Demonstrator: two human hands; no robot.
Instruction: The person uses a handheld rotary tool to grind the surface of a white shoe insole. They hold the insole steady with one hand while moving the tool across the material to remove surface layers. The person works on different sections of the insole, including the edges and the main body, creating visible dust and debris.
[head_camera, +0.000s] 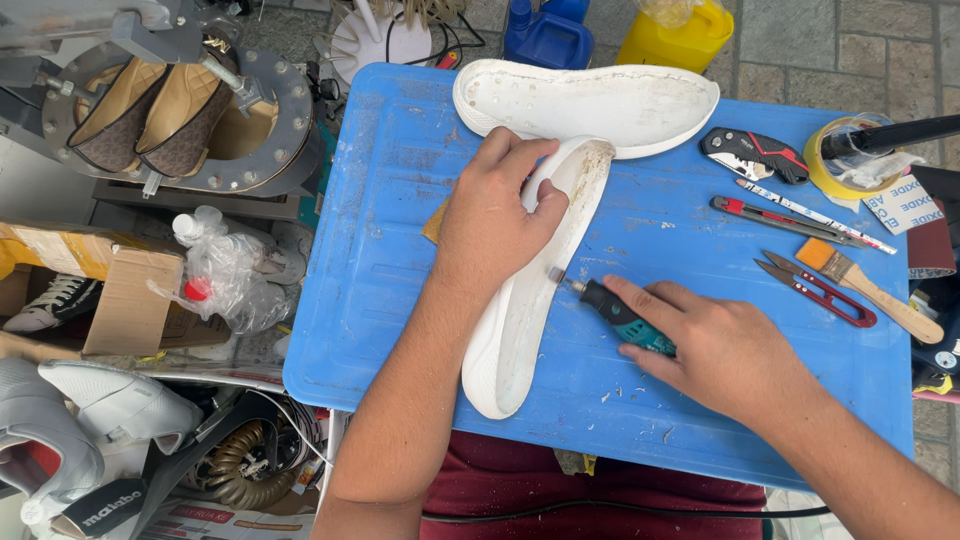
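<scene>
The left hand is pressing down on a white shoe sole, its grip clamped over the sole's upper part. The right hand is holding a teal rotary tool, fingers closed round the body, its bit touching the sole's right edge.

The sole is lying mid-desk, on the blue desk. Its long axis is running from near the front edge up towards the far edge, leaning slightly right at the far end.

Risks, as a judgement: the bit is working close beside the left thumb (little margin), so a skip could nick it. If the hold slackens, the sole could twist and the edge gouge.
</scene>
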